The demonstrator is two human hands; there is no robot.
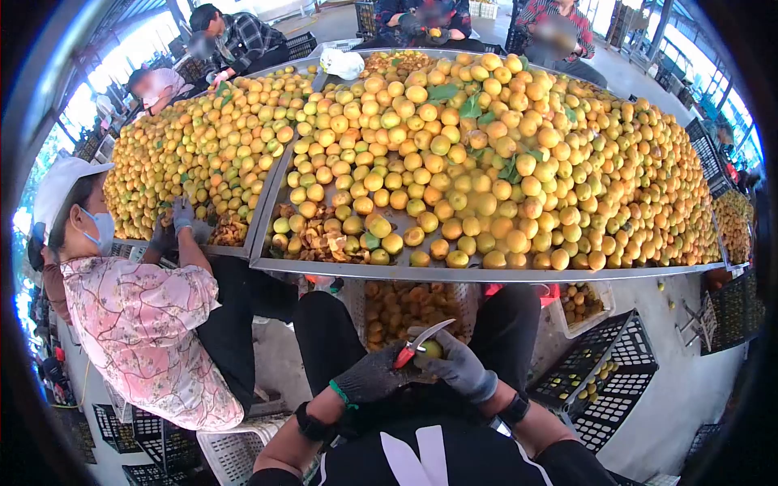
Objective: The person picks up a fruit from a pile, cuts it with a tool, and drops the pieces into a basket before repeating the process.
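Note:
My left hand (369, 377), in a dark grey knitted glove with a green cuff edge, is closed around the red handle of a small curved knife (432, 333). The blade points up and to the right, above a greenish-yellow persimmon (433, 349). Closed on that fruit is my right hand (463, 369), in a lighter grey glove. Both hands are close together above my lap. Just beyond them, between my knees, a light crate (354, 304) holds many brownish-orange fruits. How much of the held fruit's skin is cut cannot be seen.
A metal-edged table (486, 275) heaped with persimmons (519, 162) spans the front. Peelings (324, 239) lie near its edge. A co-worker (146, 324) sits close on my left; other people sit across. Black crates (604, 377) stand at right, a white crate (231, 454) at left.

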